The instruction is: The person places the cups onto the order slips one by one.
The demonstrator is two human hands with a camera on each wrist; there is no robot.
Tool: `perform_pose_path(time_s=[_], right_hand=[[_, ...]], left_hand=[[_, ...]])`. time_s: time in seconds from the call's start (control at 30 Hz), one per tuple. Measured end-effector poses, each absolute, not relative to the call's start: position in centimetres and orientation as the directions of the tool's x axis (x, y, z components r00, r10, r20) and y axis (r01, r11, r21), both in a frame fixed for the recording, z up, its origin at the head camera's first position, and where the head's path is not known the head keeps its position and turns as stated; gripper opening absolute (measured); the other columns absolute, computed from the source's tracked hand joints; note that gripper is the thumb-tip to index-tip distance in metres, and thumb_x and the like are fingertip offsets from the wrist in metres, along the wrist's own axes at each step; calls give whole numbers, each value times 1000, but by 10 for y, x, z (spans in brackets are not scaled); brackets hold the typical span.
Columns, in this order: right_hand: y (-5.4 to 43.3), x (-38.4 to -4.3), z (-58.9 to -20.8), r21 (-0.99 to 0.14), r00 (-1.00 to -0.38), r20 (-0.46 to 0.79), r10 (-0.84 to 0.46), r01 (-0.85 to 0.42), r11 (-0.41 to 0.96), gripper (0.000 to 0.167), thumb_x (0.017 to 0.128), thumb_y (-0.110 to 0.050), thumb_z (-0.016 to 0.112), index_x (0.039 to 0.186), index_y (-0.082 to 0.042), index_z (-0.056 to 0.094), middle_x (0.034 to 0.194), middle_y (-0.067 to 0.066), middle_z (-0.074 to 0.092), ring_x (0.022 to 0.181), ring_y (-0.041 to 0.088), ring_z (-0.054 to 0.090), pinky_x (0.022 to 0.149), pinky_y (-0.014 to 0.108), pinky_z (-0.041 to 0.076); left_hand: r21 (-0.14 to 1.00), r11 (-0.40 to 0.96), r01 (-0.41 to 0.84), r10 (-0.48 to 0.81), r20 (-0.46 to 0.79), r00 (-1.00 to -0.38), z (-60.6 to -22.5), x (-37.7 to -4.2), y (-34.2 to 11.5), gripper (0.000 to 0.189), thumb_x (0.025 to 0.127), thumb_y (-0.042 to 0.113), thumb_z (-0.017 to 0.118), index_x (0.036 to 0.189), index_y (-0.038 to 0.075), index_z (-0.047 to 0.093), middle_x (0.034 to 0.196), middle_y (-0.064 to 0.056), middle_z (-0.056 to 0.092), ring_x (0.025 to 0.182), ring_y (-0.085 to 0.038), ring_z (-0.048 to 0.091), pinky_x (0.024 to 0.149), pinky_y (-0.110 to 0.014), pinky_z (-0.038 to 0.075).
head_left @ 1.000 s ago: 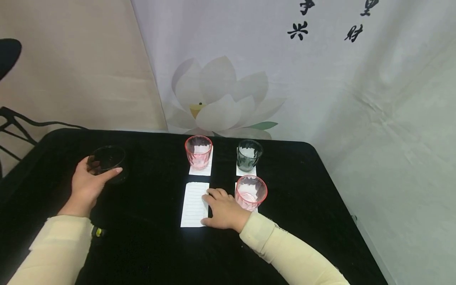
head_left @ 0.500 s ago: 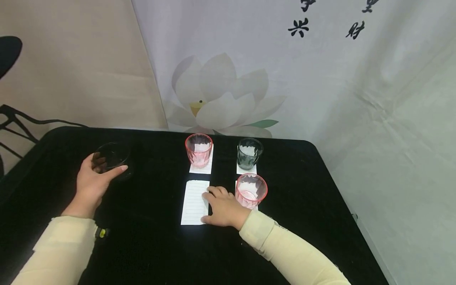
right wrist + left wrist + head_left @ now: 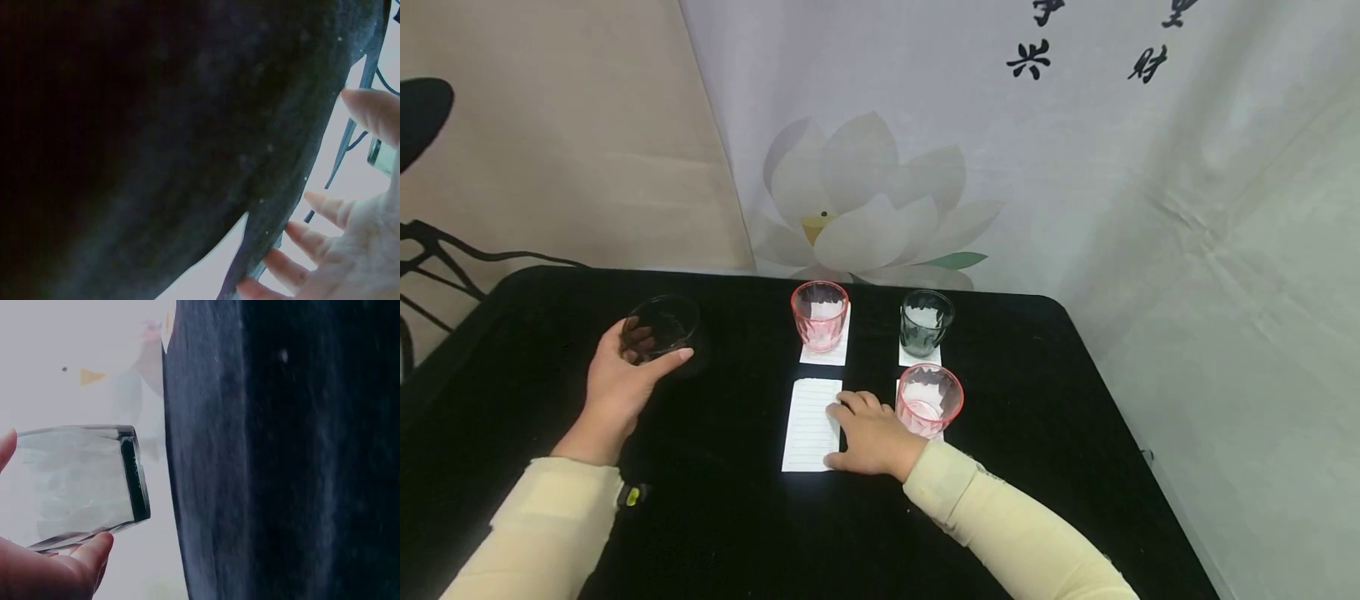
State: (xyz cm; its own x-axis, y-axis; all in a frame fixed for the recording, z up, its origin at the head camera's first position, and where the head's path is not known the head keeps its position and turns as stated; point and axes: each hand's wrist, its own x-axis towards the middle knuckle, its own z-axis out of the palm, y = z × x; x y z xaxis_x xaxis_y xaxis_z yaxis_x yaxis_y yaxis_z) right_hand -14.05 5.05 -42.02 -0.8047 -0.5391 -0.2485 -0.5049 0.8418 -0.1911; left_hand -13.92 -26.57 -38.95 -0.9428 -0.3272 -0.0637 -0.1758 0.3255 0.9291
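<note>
At the left of the table, my left hand (image 3: 620, 383) grips a dark clear glass cup (image 3: 662, 333) around its side. The left wrist view shows this glass (image 3: 87, 484) raised off the cloth, its thick base showing. My right hand (image 3: 877, 435) has its fingers spread at the right edge of a lined white paper slip (image 3: 808, 427), fingertips touching it. In the right wrist view the thumb and fingers of that hand (image 3: 350, 231) are loosely extended. Right beside the hand, a pink glass (image 3: 928, 403) stands on another slip, partly hidden by the wrist.
Behind, a second pink glass (image 3: 820, 321) and a dark grey glass (image 3: 925, 329) stand on paper slips. Black cloth covers the table (image 3: 715, 517). A printed curtain (image 3: 1075, 167) hangs behind its far edge, and a black metal frame (image 3: 437, 258) stands at far left.
My left hand has moved to the right with the glass cup. The right hand stays at the paper slip, and the standing glasses have not moved.
</note>
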Motion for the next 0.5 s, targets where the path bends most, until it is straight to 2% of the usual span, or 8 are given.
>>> perform_pose_path(time_s=[0.33,0.5], right_hand=[[51,-140,-418,-187,-802,-246,-544,-512,838,72,83,-48,70,143,-17,45,152,6,35,136,26,33,108,45,38],[51,-140,-418,-188,-799,-249,-547,-514,837,72,83,-48,69,143,-17,45,152,6,35,136,26,33,108,45,38]], left_hand=[[944,307,-117,-288,-25,-957,-384,-133,-244,86,87,26,72,153,8,19,149,-21,31,136,-40,32,114,-55,27],[950,295,-105,-257,-27,-966,-384,-129,-233,89,86,25,73,153,8,17,150,-21,31,138,-40,31,114,-57,25]])
